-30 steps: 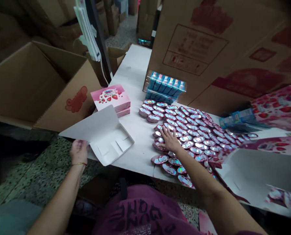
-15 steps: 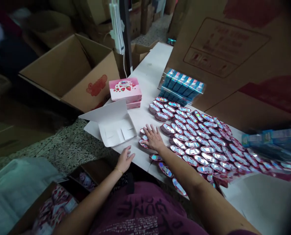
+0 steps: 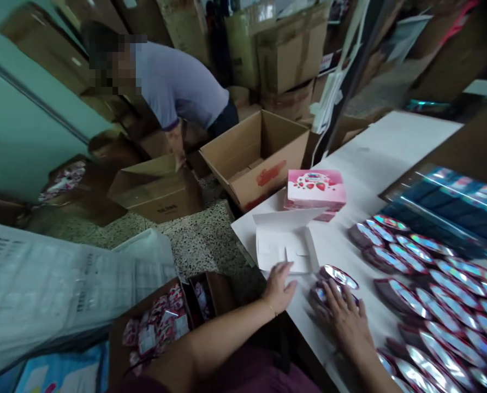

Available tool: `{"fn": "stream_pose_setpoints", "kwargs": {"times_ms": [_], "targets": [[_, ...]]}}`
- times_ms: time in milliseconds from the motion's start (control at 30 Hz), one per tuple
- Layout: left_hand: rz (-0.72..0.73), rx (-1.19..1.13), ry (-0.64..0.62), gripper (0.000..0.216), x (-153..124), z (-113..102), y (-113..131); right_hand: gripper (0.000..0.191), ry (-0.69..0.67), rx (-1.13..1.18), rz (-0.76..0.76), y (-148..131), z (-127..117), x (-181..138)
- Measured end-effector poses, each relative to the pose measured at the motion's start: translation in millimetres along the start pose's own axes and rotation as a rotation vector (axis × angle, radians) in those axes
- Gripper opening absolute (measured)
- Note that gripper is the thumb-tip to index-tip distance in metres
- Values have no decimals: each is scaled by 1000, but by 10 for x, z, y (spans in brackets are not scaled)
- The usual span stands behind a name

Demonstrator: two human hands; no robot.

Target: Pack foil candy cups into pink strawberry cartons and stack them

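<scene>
Table: cups under right hand

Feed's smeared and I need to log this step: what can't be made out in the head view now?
All head view.
1. Foil cups under the right hand: the palm covers them, so its grip is unclear.
2. Blue packs: motion blur, print unreadable; right edge cuts them.
3. White box: left hand covers part of its near edge.
4. Floor carton: packets too blurred to identify.
</scene>
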State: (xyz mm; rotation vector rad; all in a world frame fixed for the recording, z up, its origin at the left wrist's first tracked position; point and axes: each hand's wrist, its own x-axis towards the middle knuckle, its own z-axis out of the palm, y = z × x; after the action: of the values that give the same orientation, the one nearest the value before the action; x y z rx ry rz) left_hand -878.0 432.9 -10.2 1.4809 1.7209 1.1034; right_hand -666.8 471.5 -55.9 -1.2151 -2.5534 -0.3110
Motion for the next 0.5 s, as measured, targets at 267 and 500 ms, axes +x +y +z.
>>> {"fn": "stream_pose_setpoints", "kwargs": {"times_ms": [267, 500], "targets": [[-410, 133, 106, 67, 381, -582, -449, 64, 11, 43, -111, -70, -48, 108], [-342, -4, 105, 65, 354, -699, -685, 58, -143, -8, -6, -204, 1, 190]]}}
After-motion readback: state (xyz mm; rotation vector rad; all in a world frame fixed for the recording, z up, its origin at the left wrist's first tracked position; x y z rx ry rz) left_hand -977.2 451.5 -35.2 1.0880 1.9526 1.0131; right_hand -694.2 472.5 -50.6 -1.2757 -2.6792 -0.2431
